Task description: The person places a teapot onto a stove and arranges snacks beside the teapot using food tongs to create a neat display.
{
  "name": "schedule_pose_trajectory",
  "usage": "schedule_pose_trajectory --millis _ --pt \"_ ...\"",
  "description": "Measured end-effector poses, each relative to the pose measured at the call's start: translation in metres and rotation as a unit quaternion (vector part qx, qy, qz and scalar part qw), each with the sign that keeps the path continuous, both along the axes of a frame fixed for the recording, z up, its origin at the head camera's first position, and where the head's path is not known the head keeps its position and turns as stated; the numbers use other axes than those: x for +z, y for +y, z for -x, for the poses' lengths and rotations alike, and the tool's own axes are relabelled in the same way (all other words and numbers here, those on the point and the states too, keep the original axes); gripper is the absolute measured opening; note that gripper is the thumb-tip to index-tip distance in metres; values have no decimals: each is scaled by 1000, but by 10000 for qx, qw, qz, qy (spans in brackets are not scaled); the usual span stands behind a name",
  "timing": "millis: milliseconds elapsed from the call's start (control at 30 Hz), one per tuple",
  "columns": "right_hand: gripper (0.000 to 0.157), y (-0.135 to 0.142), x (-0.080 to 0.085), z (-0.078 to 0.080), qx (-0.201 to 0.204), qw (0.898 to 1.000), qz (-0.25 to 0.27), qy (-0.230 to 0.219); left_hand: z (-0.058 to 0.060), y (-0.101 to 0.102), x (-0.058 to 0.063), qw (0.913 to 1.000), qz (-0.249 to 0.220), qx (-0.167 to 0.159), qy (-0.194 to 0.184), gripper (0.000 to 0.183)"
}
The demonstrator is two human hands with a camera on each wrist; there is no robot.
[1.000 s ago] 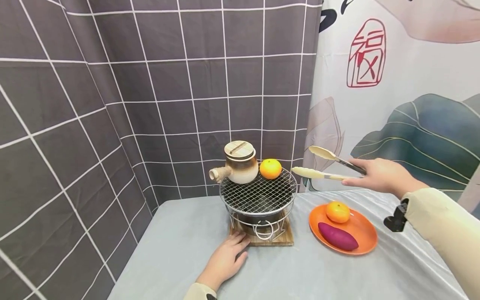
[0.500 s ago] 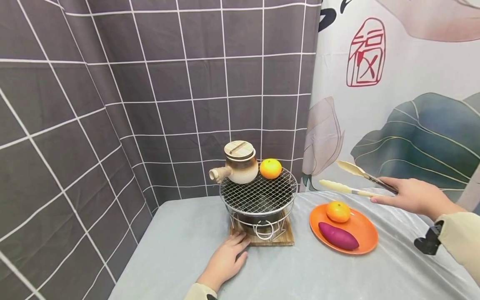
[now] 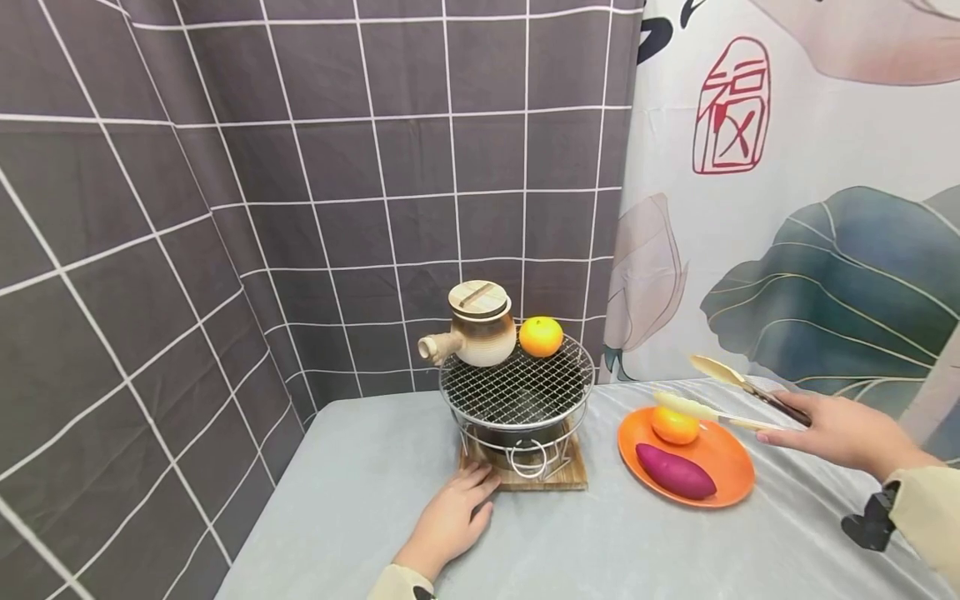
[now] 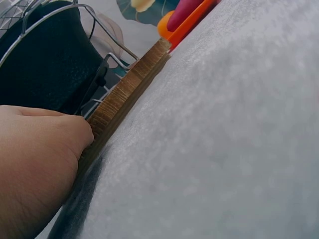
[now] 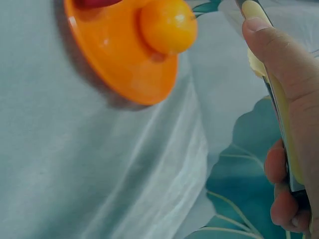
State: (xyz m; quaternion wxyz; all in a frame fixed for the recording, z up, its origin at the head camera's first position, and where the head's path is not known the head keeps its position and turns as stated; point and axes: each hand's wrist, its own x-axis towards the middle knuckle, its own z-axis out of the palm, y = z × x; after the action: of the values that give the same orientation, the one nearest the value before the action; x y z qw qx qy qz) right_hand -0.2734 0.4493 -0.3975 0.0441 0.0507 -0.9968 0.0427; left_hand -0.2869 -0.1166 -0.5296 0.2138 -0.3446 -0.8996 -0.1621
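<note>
My right hand (image 3: 847, 429) grips a pair of tongs (image 3: 686, 406) with pale tips, spread apart with nothing between them. In the head view the lower tip overlaps the mandarin (image 3: 675, 428) on the orange plate (image 3: 738, 479). A purple sweet potato (image 3: 675, 472) lies in front of that mandarin. My left hand (image 3: 447, 518) rests with its fingers extended at the near left corner of a wooden board (image 3: 576, 475). On the board stands a small round grill (image 3: 517, 396) with a wire mesh top.
A lidded clay pot (image 3: 486, 343) with a side handle sits at the mesh's back left, its handle jutting past the rim. Beside it is another mandarin (image 3: 541, 337). A pale cloth (image 3: 337, 500) covers the table; a dark gridded curtain (image 3: 420, 167) hangs behind.
My right hand has carried the spread tongs away from the grill, to the right and then down toward the plate. My left hand has stayed at the board.
</note>
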Motion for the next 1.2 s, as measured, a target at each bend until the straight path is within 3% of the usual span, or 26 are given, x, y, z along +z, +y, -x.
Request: schedule_pose_trajectory --millis 400,600,933,1067,1200 --pt "94 1 -32 -9 -182 9991 233 -298 -2 -3 1 9999 22 -32 163 39" --pt "97 -1 -42 -13 -302 9980 176 -520 -4 -1 0 9996 -30 -79 256 38" --pt "97 -3 -57 -15 -207 9983 119 -527 -3 0 2 9999 -15 -36 153 39" --pt "100 -6 -62 -14 -245 9968 99 -754 -3 0 2 9995 -44 -110 287 39" --pt "100 -6 -66 -14 -225 9973 78 -696 -3 0 1 9990 -59 -161 414 39"
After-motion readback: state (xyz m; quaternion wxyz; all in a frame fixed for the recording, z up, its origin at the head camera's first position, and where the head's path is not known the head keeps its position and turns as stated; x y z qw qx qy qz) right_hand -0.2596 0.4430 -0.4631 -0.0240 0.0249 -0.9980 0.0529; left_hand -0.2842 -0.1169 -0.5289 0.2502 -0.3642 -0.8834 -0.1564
